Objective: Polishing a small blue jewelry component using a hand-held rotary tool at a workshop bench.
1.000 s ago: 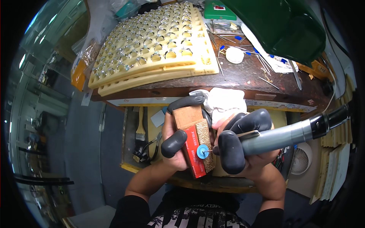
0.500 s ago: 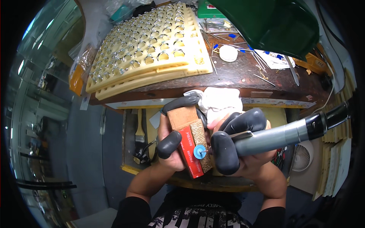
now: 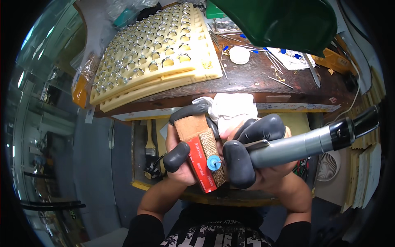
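Observation:
My left hand (image 3: 177,155), in black finger covers, grips a brown block (image 3: 191,125) with a red label and a coarse, gold-toned textured side. The thumb presses on its left edge and the fingers wrap round its far end. Black-covered fingers of my right hand (image 3: 242,162) are closed round a grey rotary handpiece (image 3: 292,147), which points left. On its thin shank sits a small blue disc (image 3: 213,163), at the border of the label and the textured side. Whether the disc presses on the block I cannot tell. A white cloth (image 3: 235,108) lies just beyond both hands.
Cream trays holding many rings (image 3: 156,53) stand at the bench's left. Thin metal tools, a round white pot (image 3: 239,55) and tweezers (image 3: 312,72) lie right of them. A dark green shade (image 3: 284,24) overhangs the bench. A brush (image 3: 150,140) lies in the drawer below.
The whole view has shifted slightly, so bench and hands appear a little further left. Both hands keep their grips, and the blue disc stays at nearly the same part of the block.

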Action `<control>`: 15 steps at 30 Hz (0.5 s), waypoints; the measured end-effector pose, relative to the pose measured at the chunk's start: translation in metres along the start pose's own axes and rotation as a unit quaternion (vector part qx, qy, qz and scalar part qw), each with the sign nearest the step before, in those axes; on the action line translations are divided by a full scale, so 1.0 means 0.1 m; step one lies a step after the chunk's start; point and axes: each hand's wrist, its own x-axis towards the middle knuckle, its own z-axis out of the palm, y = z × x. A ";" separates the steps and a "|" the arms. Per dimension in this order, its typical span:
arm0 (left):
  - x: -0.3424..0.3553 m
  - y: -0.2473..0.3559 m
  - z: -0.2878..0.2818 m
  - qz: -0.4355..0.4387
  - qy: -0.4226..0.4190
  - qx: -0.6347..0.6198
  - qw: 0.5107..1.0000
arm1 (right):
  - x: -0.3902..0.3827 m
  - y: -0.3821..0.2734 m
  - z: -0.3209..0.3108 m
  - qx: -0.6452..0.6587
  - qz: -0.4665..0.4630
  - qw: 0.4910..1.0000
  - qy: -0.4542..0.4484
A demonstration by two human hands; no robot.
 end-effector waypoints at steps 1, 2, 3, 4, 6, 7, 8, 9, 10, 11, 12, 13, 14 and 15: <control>-0.01 -0.02 0.00 0.027 0.046 0.036 0.998 | 0.03 0.00 0.00 -0.005 -0.016 1.000 -0.005; 0.00 -0.03 0.03 0.054 0.093 0.072 0.992 | 0.06 0.00 0.00 -0.010 -0.032 0.999 -0.010; 0.01 -0.04 0.09 0.053 0.093 0.071 0.992 | 0.08 0.00 0.00 -0.010 -0.031 0.999 -0.009; 0.05 -0.04 0.23 0.108 0.099 0.212 0.966 | 0.11 0.00 0.00 -0.026 -0.047 0.998 -0.013; 0.09 -0.04 0.30 0.160 0.102 0.346 0.919 | 0.10 0.01 0.00 -0.043 -0.062 0.997 -0.017; 0.09 -0.04 0.30 0.165 0.103 0.356 0.914 | 0.09 0.00 -0.01 -0.044 -0.056 0.997 -0.017; 0.09 -0.04 0.30 0.170 0.104 0.365 0.909 | 0.09 0.00 -0.01 -0.045 -0.050 0.998 -0.017; 0.09 -0.05 0.30 0.170 0.103 0.365 0.910 | 0.09 0.01 -0.02 -0.046 -0.050 0.998 -0.017; 0.09 -0.05 0.30 0.170 0.104 0.369 0.908 | 0.09 0.03 -0.02 -0.025 -0.055 0.998 -0.020; 0.08 -0.05 0.30 0.170 0.104 0.373 0.906 | 0.10 0.04 -0.03 -0.004 -0.060 0.998 -0.023; 0.08 -0.05 0.29 0.170 0.104 0.377 0.904 | 0.09 0.06 -0.04 -0.004 -0.060 0.998 -0.023; 0.08 -0.05 0.28 0.170 0.105 0.380 0.903 | 0.08 0.08 -0.06 -0.008 -0.065 0.997 -0.039; 0.07 -0.05 0.28 0.171 0.105 0.383 0.902 | 0.08 0.09 -0.06 -0.012 -0.071 0.996 -0.055; 0.07 -0.05 0.28 0.171 0.105 0.382 0.902 | 0.08 0.08 -0.06 -0.011 -0.071 0.996 -0.056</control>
